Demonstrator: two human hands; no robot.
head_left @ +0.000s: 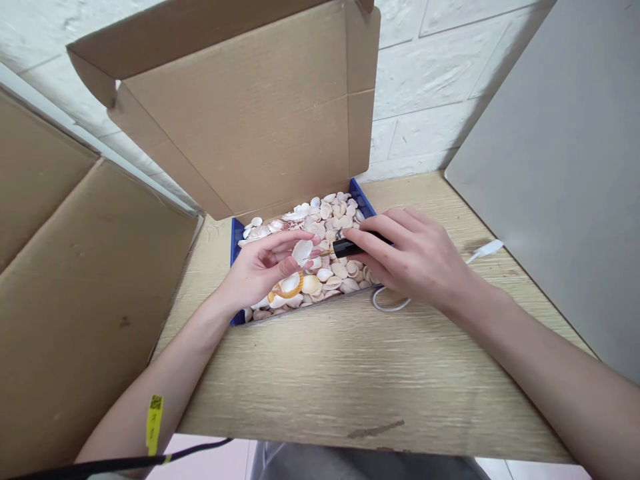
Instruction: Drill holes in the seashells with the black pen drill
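Note:
Between the fingertips and thumb of my left hand [263, 263] is a white shell [302, 253]. My right hand [407, 250] grips a black drill-like tool [345, 248], whose thin metal tip points left and meets the shell or lies right beside it; the exact contact is too small to tell. Both hands are above an open cardboard box [363, 200] with blue sides, filled with white and cream shells [340, 212]. A yellow-orange rimmed shell [295, 287] lies in it below my left hand.
The box's raised lid [250, 120] leans toward the white brick wall [430, 67]. Brown cardboard [75, 300] stands at the left, a grey panel [565, 153] at the right. A white cable [391, 308] curls on the wooden table [310, 380]; a black cable [195, 452] crosses the lower left.

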